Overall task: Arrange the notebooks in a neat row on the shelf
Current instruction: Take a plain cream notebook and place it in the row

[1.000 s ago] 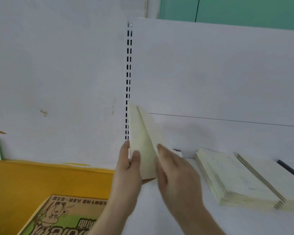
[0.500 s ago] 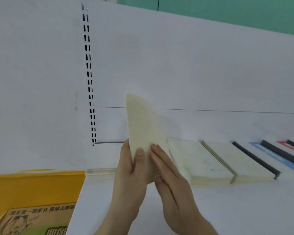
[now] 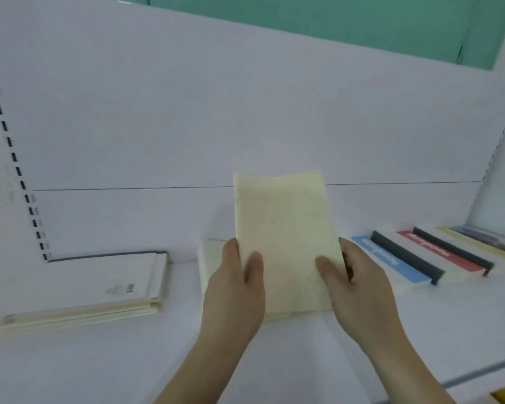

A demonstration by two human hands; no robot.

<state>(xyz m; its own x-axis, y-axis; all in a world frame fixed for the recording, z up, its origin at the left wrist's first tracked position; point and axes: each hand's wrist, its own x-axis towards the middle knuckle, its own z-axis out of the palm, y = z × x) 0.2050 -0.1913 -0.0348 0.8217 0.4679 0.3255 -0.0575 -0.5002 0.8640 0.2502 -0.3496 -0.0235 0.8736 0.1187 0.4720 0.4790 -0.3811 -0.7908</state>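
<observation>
Gripping a cream notebook (image 3: 283, 243) by both edges, left hand (image 3: 233, 290) & right hand (image 3: 359, 287) are holding it upright over shelf (image 3: 70, 360); stack (image 3: 82, 290) lying at 9 o'clock.

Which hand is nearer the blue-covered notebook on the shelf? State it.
Right. The right hand grips the cream notebook's right edge, just left of the blue-covered notebook. The left hand holds the opposite edge, farther away.

- the cream notebook (image 3: 285, 243) both hands hold up hides most of the pale stack (image 3: 209, 259) behind it
- print on the blue cover (image 3: 387, 258) and red cover (image 3: 438, 250) is too smeared to read
- far-right books (image 3: 490, 239) run off the frame edge
</observation>
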